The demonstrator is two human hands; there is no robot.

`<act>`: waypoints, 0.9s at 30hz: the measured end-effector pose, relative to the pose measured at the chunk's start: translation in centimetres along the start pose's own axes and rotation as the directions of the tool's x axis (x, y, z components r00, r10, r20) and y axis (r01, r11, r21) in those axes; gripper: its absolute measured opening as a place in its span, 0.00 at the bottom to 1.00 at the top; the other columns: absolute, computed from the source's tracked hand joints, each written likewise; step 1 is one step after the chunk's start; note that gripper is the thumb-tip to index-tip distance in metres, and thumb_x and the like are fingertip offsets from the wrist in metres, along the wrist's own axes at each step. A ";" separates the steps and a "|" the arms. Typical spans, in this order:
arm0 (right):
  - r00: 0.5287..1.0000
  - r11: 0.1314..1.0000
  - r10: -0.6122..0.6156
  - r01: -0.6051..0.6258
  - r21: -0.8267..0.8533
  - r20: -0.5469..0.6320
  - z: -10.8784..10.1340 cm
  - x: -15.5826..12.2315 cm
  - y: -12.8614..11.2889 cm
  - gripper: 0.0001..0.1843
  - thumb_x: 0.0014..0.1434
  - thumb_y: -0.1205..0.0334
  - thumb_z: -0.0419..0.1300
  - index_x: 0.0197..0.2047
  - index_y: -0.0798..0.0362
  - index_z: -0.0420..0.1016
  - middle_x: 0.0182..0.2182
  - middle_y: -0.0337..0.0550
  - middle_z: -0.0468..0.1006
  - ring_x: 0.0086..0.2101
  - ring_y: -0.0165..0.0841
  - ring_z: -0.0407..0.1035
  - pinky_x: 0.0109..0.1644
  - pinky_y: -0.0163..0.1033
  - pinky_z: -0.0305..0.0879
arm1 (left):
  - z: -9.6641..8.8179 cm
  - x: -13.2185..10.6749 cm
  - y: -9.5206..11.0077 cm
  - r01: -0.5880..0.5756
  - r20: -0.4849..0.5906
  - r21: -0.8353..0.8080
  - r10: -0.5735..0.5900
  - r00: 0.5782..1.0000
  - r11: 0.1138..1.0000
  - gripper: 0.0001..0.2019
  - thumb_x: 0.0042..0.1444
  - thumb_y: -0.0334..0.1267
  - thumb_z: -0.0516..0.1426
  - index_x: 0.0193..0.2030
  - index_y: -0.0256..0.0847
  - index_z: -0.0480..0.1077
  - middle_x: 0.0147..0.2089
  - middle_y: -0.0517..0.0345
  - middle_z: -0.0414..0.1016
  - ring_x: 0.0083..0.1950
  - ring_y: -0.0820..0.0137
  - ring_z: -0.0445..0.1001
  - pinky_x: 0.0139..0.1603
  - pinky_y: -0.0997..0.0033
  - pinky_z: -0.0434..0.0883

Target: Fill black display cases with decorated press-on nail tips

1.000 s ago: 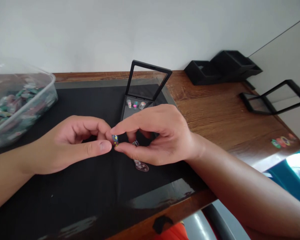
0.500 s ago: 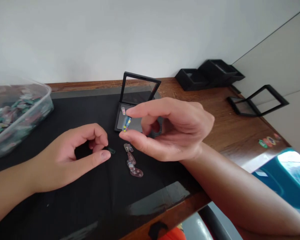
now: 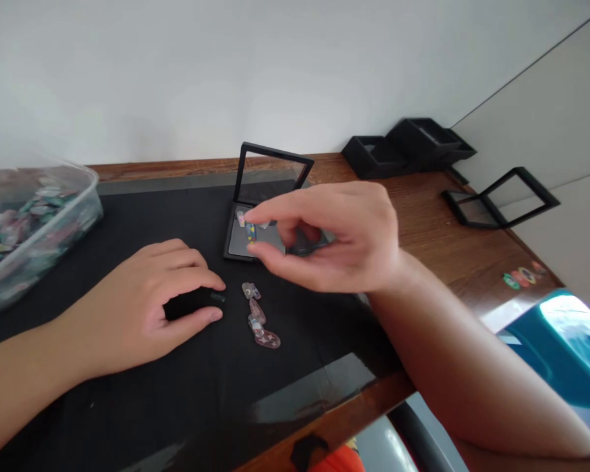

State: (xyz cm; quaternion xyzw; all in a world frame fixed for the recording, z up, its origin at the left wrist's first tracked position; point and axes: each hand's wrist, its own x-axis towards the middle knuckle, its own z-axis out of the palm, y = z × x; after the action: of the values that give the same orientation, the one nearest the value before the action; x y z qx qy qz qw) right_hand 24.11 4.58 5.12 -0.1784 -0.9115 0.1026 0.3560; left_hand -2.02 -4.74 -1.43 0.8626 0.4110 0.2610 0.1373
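Observation:
Between the thumb and index finger of my right hand (image 3: 329, 236) is a small, clear, nail-shaped piece with a blue and yellow pattern (image 3: 251, 233). It is over the open black frame box (image 3: 232, 229), whose grey bed holds a small pinkish-white piece (image 3: 240, 219). My hand hides the right part of that bed. On the black mat (image 3: 167, 419), my left hand (image 3: 152, 301) has its thumb and index finger apart, either side of a small dark green piece (image 3: 218, 297). Several clear decorated pieces (image 3: 257, 311) lie in a line just right of it.
At the left stands a clear plastic tub (image 3: 91, 187) full of small coloured pieces. Stacked black trays (image 3: 373, 157) sit at the back right, with another open black frame (image 3: 501, 219) farther right. Several round coloured items (image 3: 521, 278) are near the right table edge, above a blue chair (image 3: 555, 367).
My right hand has moved slightly away from me, bringing the patterned piece over the frame's bed. The fingers of my left hand have spread apart around the dark green piece.

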 end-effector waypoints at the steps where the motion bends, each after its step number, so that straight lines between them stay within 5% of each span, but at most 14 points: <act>1: 0.995 0.996 0.080 -0.078 -0.035 0.064 -0.4 0.2 0.4 0.09 0.66 0.62 0.70 0.48 0.54 0.88 0.23 0.32 0.76 0.24 0.26 0.65 0.34 0.39 0.64 | 0.0 0.0 0.0 0.001 0.000 -0.009 -0.001 1.000 1.000 0.09 0.75 0.48 0.61 0.51 0.50 0.81 0.44 0.61 0.82 0.45 0.65 0.78 0.49 0.61 0.72; 3: 0.941 0.956 0.283 -0.261 -0.132 0.188 -1.1 0.8 0.9 0.09 0.63 0.63 0.70 0.47 0.54 0.88 0.23 0.32 0.75 0.25 0.26 0.65 0.35 0.39 0.60 | 0.0 -0.1 -0.1 -0.002 -0.009 -0.019 0.002 1.000 1.000 0.08 0.76 0.45 0.60 0.49 0.51 0.82 0.43 0.62 0.81 0.43 0.68 0.77 0.47 0.63 0.71; 6: 0.781 0.843 0.530 -0.442 -0.307 0.331 -1.6 1.6 1.3 0.09 0.61 0.63 0.70 0.44 0.53 0.88 0.24 0.33 0.77 0.28 0.28 0.67 0.37 0.39 0.57 | 0.1 -0.1 -0.1 -0.010 -0.031 -0.023 0.010 0.999 1.000 0.09 0.76 0.43 0.59 0.47 0.52 0.82 0.42 0.64 0.80 0.43 0.70 0.76 0.46 0.66 0.70; 9: 0.640 0.755 0.650 -0.486 -0.440 0.410 -1.8 2.1 1.4 0.08 0.60 0.60 0.71 0.43 0.51 0.88 0.28 0.36 0.81 0.30 0.31 0.69 0.38 0.39 0.56 | 0.2 0.0 -0.2 -0.010 -0.032 -0.022 0.009 0.999 1.000 0.09 0.77 0.43 0.59 0.46 0.52 0.82 0.42 0.64 0.80 0.42 0.71 0.76 0.46 0.66 0.70; 12: 0.560 0.704 0.706 -0.491 -0.514 0.432 -1.9 2.1 1.7 0.10 0.62 0.56 0.71 0.45 0.50 0.88 0.32 0.38 0.83 0.30 0.32 0.70 0.38 0.40 0.56 | 0.2 0.0 -0.3 -0.010 -0.025 -0.024 0.010 1.000 1.000 0.10 0.78 0.44 0.58 0.46 0.52 0.82 0.42 0.64 0.80 0.42 0.71 0.76 0.46 0.66 0.70; 16: 0.534 0.689 0.723 -0.504 -0.521 0.439 -2.1 2.0 2.0 0.12 0.64 0.53 0.70 0.48 0.49 0.89 0.34 0.39 0.84 0.31 0.33 0.71 0.38 0.41 0.58 | 0.1 0.0 -0.3 -0.007 -0.026 -0.032 0.006 1.000 0.999 0.10 0.77 0.45 0.59 0.46 0.52 0.82 0.41 0.65 0.80 0.42 0.71 0.76 0.46 0.66 0.71; 27: 0.579 0.703 0.706 -0.505 -0.501 0.407 -1.0 2.0 1.9 0.10 0.64 0.55 0.72 0.46 0.50 0.90 0.30 0.38 0.82 0.30 0.31 0.70 0.37 0.40 0.58 | -0.3 0.0 -0.5 -0.034 -0.042 -0.036 0.033 0.999 0.999 0.09 0.75 0.47 0.62 0.45 0.51 0.83 0.43 0.65 0.82 0.44 0.72 0.79 0.47 0.69 0.73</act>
State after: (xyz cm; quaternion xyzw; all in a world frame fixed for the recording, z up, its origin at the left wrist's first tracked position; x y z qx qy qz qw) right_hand 23.88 7.22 6.49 -0.5009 -0.8576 0.1135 -0.0284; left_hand -2.53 -4.42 -1.47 0.8613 0.3943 0.2883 0.1401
